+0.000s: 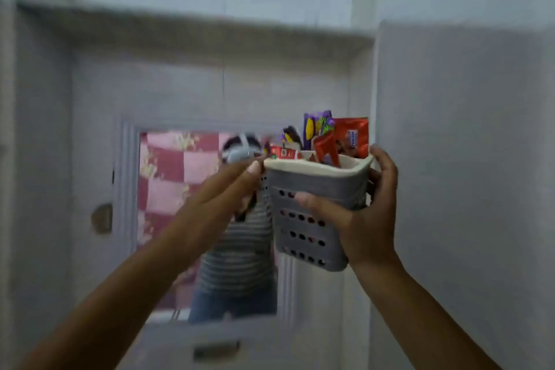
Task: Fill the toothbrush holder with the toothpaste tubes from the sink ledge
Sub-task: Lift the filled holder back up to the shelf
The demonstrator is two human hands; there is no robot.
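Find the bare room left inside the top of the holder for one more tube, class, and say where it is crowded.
The holder, gripped by the left hand and right hand, is crowded at its right and back, where the purple tube and red tubes stand. A small gap shows behind the front rim, left of centre, bordered by a low red tube.

Both forearms bare, no sleeves in view, no watch, rings or bands. Left hand (228,189) and right hand (360,219): short, plain nails, unpainted. Mirror (168,189) reflection, blurred: grey-and-white horizontally striped top, blue jeans, pale grey head strap with camera unit at forehead.
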